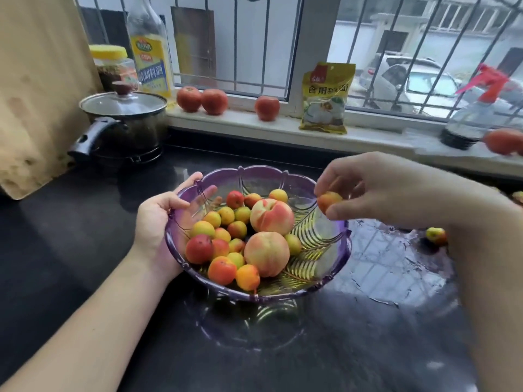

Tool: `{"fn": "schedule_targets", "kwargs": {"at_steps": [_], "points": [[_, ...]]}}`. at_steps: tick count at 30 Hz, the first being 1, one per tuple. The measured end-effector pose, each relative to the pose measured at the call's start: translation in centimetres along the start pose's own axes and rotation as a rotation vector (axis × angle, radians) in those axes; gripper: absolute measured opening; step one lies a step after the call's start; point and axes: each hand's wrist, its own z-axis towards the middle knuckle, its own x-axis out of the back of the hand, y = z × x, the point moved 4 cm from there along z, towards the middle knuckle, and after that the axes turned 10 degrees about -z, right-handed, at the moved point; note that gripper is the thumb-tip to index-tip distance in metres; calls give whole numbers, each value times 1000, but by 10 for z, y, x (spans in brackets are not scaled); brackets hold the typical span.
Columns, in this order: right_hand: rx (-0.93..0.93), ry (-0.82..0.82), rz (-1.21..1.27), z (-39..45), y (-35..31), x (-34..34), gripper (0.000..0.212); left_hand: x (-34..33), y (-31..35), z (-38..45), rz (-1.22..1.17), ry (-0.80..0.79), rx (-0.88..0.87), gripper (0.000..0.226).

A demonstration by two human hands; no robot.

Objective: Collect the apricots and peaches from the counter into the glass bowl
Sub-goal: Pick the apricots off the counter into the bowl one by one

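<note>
left hand (158, 222): gripping, thumb hooked | right hand (376, 188): fingertips pinched, raised

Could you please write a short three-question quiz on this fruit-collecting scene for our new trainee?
1. True or false: the left hand grips the rim of the glass bowl.
2. What does the right hand hold over the bowl's edge?
A. a tomato
B. an apricot
C. a spray bottle
3. How many peaches lie in the bowl?

Key
1. True: its fingers curl over the left rim.
2. B: a small apricot, pinched in the fingertips.
3. Two: one peach behind another peach, with small apricots around them. One more fruit still lies on the counter.
</note>
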Motion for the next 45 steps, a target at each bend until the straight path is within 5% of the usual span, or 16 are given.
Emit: {"fn": "schedule_targets", "kwargs": {"at_steps": [8,14,20,25,31,35,37,41,45], "points": [[-29,65,-536,40,1,-61,20,0,0,-5,28,-4,-23,71],[-25,124,-284,31,12,-39,27,-1,-1,-5,22,-9,-13,71],[-276,580,60,16,84,12,13,1,-1,5,-94,-69,-6,98],[-513,386,-89,93,132,-39,30,1,-2,7,-91,-103,0,99],[-283,225,-737,167,145,-78,69,2,-3,7,-85,-90,-9,76],[-258,171,-843,174,140,-77,53,5,-3,7,-65,-67,-11,71],[-250,284,-704,168,132,-66,40,4,-3,6,-77,-69,-9,71],[-224,577,198,110,93,-24,33,4,-2,6,-79,-41,-15,70],[-16,447,209,25,35,-20,29,1,-3,-1,-43,-26,-24,70]]}}
